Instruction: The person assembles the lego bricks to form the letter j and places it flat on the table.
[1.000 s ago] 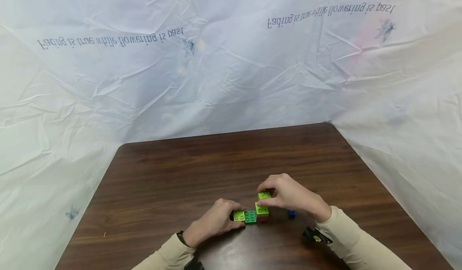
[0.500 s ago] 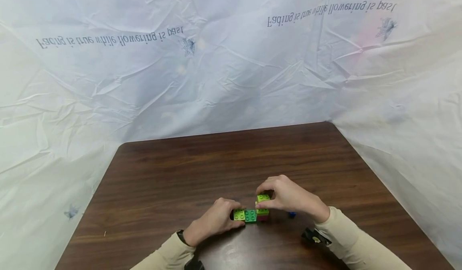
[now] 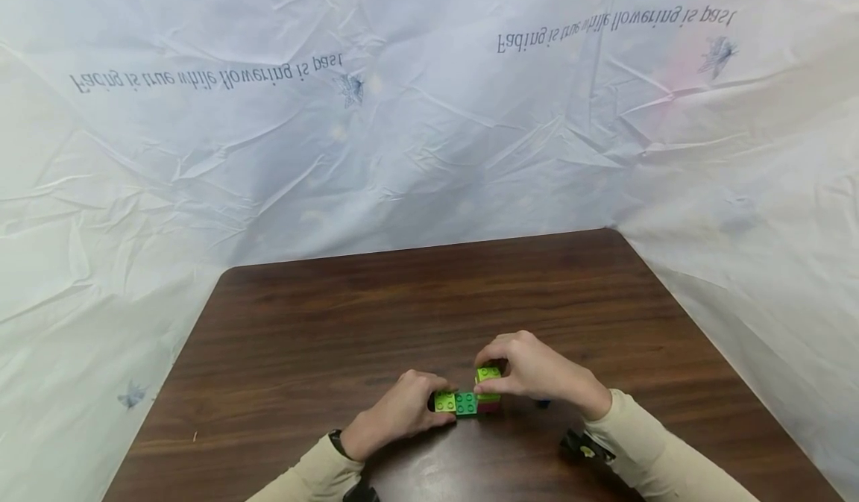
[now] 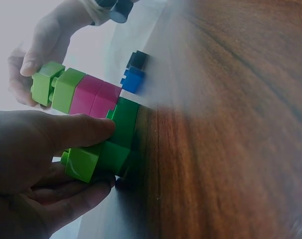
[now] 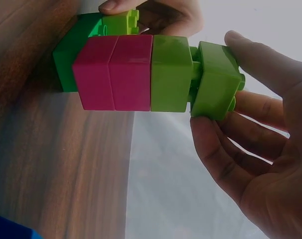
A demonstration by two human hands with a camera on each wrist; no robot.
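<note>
My left hand [image 3: 396, 405] grips the left end of a toy-brick build, thumb and fingers around a lime brick [image 4: 83, 162] on the green base brick [image 4: 123, 122]. From the base's other end rises a stack of two magenta bricks [image 5: 131, 69] and a lime brick [image 5: 169, 74]. Above that, my right hand [image 3: 537, 368] pinches another lime brick [image 5: 216, 79] between thumb and fingers. This top brick sits slightly tilted, and studs show in the gap beneath it. In the head view, the fingers partly cover the stack.
A blue brick [image 4: 133, 79] stands on the brown wooden table [image 3: 349, 323], right of the build, beside a darker block [image 4: 138, 59]. My right hand mostly hides them in the head view. White printed sheeting [image 3: 429, 151] hangs around the table's back and sides.
My right hand has come nearer and down with its lime brick, from behind the stack to over its top. My left hand has stayed put on the base.
</note>
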